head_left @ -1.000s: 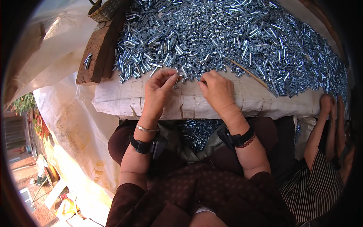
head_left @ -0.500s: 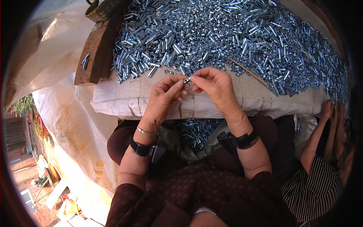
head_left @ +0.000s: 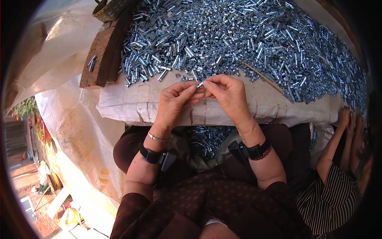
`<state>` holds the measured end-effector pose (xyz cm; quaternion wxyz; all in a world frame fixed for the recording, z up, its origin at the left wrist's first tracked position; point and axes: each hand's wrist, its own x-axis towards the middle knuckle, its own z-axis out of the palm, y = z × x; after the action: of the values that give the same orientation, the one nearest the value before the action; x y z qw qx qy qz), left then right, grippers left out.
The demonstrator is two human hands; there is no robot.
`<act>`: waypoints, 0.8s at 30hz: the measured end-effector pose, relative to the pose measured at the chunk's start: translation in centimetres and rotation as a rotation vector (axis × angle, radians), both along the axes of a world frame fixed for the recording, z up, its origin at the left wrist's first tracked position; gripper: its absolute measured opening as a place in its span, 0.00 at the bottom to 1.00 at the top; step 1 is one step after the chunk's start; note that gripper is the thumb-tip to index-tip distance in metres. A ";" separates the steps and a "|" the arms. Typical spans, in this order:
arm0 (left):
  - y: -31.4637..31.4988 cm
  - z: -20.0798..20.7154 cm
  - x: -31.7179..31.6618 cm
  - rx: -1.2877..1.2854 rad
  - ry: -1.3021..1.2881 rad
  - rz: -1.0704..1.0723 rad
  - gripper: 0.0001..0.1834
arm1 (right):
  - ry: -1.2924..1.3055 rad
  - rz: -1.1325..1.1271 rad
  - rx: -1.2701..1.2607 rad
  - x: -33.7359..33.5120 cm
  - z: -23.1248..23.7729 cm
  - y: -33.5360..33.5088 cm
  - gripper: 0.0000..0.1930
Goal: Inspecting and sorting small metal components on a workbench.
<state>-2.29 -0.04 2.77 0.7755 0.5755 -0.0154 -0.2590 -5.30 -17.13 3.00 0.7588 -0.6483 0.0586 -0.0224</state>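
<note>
Between my two hands, over the near edge of the cloth-covered table (head_left: 159, 105), is a small shiny metal tube (head_left: 199, 85). My left hand (head_left: 177, 97) pinches one end of it between thumb and fingers. At its other end, my right hand (head_left: 227, 91) grips with thumb and forefinger, the fingertips of both hands nearly meeting. The fingers cover much of the tube. Just beyond my hands spreads a large heap of similar bluish-silver metal tubes (head_left: 223, 40), short and long ones mixed.
A thin wooden stick (head_left: 262, 76) lies along the heap's near edge. At left stands a brick-like block (head_left: 95, 59) with a few tubes on it, and a woven basket (head_left: 107, 11) behind. More tubes (head_left: 207, 139) lie below, between my knees. Another person's hands (head_left: 347, 119) work at far right.
Both hands stay together on the small tube, which has turned slightly in my fingers. The view has shifted a little; the heap and block appear otherwise the same.
</note>
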 end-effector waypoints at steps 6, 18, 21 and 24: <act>0.3 -1.0 0.3 -0.004 -0.003 -0.015 0.13 | 0.100 0.050 0.035 0.2 -0.4 -0.3 0.07; 2.3 1.2 0.8 0.249 -0.278 -0.237 0.09 | 0.071 -0.042 -0.184 0.7 0.4 -3.1 0.08; 2.9 -0.4 2.8 0.614 -0.526 0.183 0.11 | 0.028 -0.092 -0.387 0.9 -1.2 -2.5 0.06; 4.0 -2.4 4.5 1.042 -0.814 0.333 0.09 | -0.163 -0.123 -0.878 0.9 -1.7 -1.0 0.04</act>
<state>2.21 3.92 0.35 0.3589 0.9202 -0.0903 0.1274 -4.45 -18.11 1.27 0.4110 -0.9003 0.0220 -0.1415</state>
